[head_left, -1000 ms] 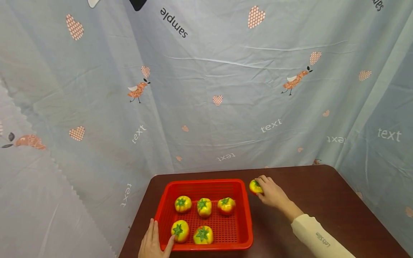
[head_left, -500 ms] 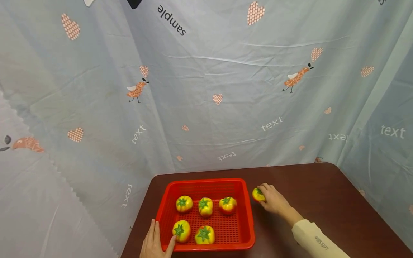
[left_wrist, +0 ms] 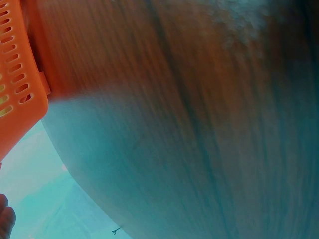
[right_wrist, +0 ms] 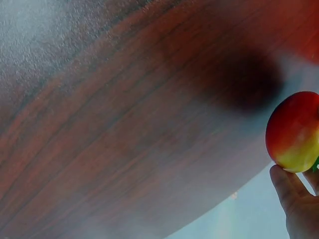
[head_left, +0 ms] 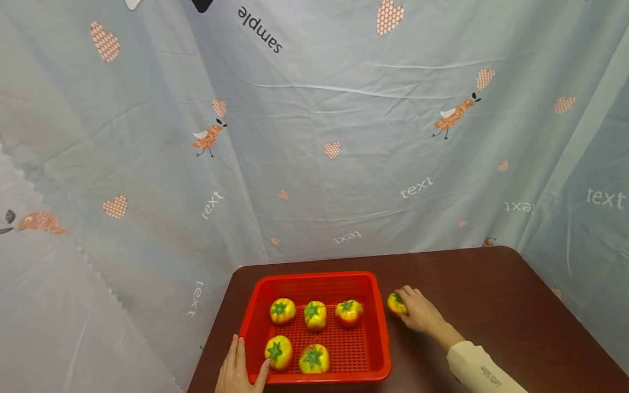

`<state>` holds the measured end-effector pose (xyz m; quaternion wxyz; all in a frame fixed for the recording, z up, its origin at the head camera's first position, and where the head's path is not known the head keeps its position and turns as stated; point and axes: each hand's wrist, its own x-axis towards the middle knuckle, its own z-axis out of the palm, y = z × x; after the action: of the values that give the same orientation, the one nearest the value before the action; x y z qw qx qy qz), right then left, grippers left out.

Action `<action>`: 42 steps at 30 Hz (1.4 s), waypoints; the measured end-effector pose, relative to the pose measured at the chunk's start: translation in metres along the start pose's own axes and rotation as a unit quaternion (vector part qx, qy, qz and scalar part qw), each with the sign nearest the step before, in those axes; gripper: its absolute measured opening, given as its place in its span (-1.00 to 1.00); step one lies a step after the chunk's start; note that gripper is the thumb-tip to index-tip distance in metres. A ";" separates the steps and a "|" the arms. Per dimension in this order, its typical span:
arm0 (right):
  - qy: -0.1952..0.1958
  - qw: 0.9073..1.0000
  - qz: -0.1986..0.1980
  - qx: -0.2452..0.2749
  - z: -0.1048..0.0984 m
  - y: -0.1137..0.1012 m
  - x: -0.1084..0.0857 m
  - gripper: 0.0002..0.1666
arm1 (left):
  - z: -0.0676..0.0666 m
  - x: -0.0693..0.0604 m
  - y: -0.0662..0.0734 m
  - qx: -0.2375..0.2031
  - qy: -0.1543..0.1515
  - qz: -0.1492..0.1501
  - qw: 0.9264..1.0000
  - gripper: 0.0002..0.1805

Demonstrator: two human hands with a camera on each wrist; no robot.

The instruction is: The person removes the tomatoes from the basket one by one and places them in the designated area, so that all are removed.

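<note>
A red plastic basket with a slotted floor holds several yellow-and-red fruits with green leafy caps, one of them a fruit at the front. At the basket's front left corner lies my left hand, fingers straight along the outer side and thumb at the front rim. To the right of the basket, my right hand grips another such fruit from above. In the right wrist view that fruit is pinched at the fingertips, apart from its shadow on the table. Only fingertips of the left hand show in the left wrist view.
The dark brown wooden table extends to the right of the basket and has rounded corners. Behind it hangs a pale grey-blue curtain printed with hearts and birds.
My right hand has moved slightly toward me and to the right with the fruit in its grip. The left hand keeps its place at the basket's corner. The view has shifted a little.
</note>
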<state>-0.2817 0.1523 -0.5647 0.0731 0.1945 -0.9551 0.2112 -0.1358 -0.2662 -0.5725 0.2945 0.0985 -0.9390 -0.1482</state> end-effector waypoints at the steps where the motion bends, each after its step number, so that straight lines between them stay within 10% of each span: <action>1: 0.001 1.000 -0.002 0.001 0.000 0.000 -0.001 -0.35 | 0.000 0.000 0.000 0.000 -0.001 0.000 1.000 -0.05; 42: 0.054 0.998 -0.008 -0.043 0.018 -0.001 -0.015 -0.32 | 0.008 0.000 -0.005 -0.016 0.035 0.032 0.999 -0.04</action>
<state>-0.2687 0.1485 -0.5839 0.1346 0.1868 -0.9564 0.1795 -0.1394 -0.2690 -0.5803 0.3335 0.0690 -0.9282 -0.1499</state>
